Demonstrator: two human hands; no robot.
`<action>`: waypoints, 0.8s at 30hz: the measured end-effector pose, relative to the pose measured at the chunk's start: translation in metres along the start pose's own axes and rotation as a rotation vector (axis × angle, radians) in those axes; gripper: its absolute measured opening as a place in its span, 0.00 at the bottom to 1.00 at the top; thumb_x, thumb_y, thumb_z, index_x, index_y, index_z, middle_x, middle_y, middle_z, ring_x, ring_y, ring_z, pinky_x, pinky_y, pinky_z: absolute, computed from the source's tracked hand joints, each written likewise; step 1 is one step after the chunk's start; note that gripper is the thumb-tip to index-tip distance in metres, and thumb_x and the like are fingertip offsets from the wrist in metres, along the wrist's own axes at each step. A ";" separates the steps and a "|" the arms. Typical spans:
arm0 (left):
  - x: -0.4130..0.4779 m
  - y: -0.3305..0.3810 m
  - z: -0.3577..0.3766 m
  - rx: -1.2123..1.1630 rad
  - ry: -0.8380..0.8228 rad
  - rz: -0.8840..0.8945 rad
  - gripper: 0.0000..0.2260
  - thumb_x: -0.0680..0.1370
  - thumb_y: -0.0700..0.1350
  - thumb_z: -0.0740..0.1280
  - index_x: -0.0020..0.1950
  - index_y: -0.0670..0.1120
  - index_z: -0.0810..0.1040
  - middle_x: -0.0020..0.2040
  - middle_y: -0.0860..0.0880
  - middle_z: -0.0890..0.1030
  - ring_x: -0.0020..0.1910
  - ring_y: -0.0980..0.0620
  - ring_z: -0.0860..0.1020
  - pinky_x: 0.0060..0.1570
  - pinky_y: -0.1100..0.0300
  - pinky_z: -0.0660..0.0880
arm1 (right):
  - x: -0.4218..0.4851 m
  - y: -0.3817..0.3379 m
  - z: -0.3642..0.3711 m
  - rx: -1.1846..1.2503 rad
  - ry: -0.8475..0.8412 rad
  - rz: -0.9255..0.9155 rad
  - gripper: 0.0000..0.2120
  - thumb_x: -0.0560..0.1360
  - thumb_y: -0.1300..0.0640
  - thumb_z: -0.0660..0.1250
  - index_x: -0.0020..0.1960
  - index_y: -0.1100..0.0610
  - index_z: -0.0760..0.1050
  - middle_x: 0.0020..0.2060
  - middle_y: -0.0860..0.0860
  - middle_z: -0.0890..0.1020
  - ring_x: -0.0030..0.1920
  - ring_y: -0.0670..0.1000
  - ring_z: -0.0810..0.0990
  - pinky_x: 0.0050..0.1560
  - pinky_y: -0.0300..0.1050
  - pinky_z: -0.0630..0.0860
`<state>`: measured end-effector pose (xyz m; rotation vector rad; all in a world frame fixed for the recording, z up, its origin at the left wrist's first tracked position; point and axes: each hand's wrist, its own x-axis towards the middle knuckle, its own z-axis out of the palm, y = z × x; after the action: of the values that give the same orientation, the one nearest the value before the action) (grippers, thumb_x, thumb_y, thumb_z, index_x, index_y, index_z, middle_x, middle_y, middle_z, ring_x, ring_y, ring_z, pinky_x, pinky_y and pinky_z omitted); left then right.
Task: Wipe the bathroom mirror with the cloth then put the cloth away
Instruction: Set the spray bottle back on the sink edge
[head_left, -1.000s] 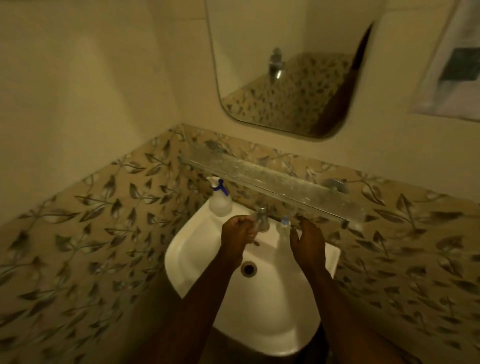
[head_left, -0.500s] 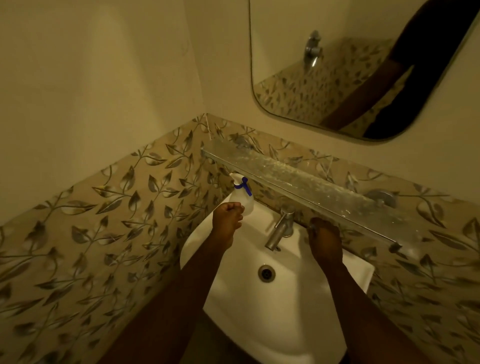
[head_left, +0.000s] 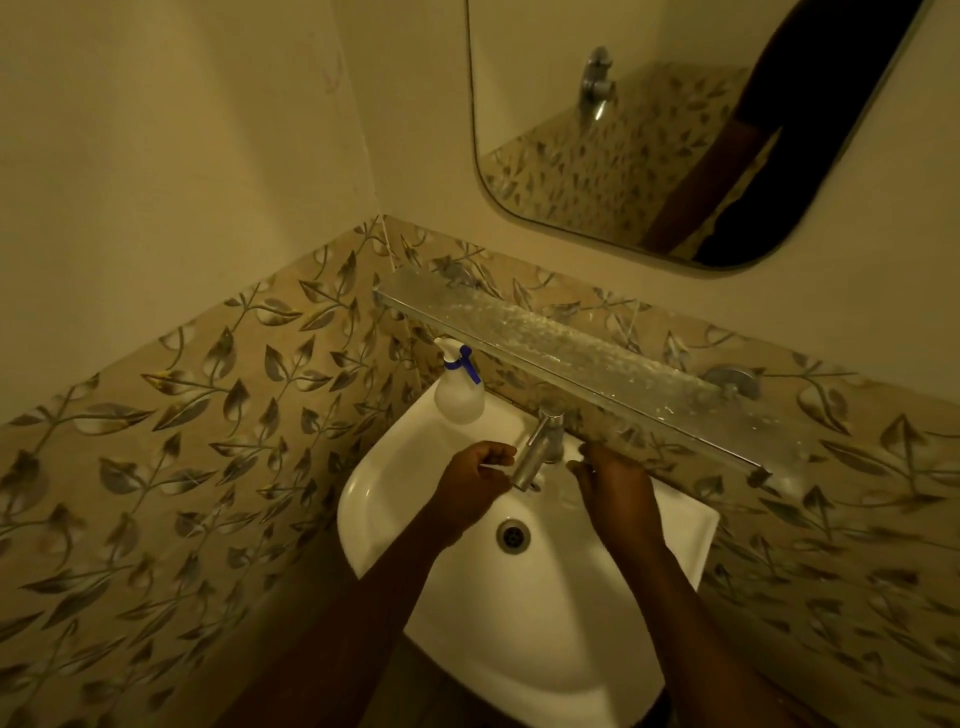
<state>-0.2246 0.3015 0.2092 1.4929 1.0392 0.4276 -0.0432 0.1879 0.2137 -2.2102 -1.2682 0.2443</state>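
Observation:
The mirror (head_left: 597, 156) hangs on the wall at the upper right and reflects an arm and dark clothing. No cloth shows anywhere in view. Both my hands are low over the white sink (head_left: 524, 613), one on each side of the chrome tap (head_left: 535, 452). My left hand (head_left: 470, 486) is just left of the spout, fingers curled with nothing in them. My right hand (head_left: 615, 491) is just right of the tap, thumb stretched toward it, fingers reaching toward the wall beneath the shelf. It holds nothing that I can see.
A white spray bottle (head_left: 458, 392) with a blue trigger stands on the sink's back left corner. A long glass shelf (head_left: 571, 358) juts from the wall above the tap. Leaf-patterned tiles (head_left: 208, 415) cover the lower walls, which meet in a corner at the left.
My view has swung back and forth across the sink. My left hand went left to the spray bottle, then returned to the tap spout. My right hand shifted slightly toward the tap.

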 end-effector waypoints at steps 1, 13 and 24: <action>-0.005 -0.003 0.004 0.053 -0.037 0.022 0.20 0.78 0.40 0.75 0.68 0.52 0.79 0.62 0.57 0.80 0.60 0.58 0.79 0.51 0.68 0.78 | -0.004 -0.010 -0.002 -0.016 -0.011 -0.042 0.11 0.83 0.54 0.71 0.63 0.58 0.83 0.48 0.58 0.88 0.48 0.59 0.86 0.44 0.47 0.76; -0.009 -0.006 -0.005 0.180 0.295 0.233 0.27 0.73 0.78 0.63 0.54 0.58 0.83 0.51 0.57 0.85 0.52 0.59 0.84 0.52 0.67 0.80 | -0.016 -0.100 0.004 0.212 -0.010 -0.151 0.23 0.86 0.42 0.62 0.78 0.50 0.74 0.68 0.50 0.84 0.67 0.53 0.82 0.59 0.41 0.72; 0.085 0.013 0.019 0.089 0.370 -0.014 0.24 0.77 0.38 0.78 0.72 0.36 0.77 0.68 0.38 0.81 0.68 0.39 0.80 0.68 0.52 0.74 | -0.073 -0.025 0.010 0.382 0.168 0.102 0.14 0.84 0.57 0.68 0.69 0.54 0.82 0.52 0.46 0.87 0.51 0.46 0.85 0.50 0.39 0.80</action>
<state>-0.1604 0.3587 0.1920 1.5168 1.3726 0.6727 -0.1048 0.1402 0.2114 -1.9228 -0.9318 0.3062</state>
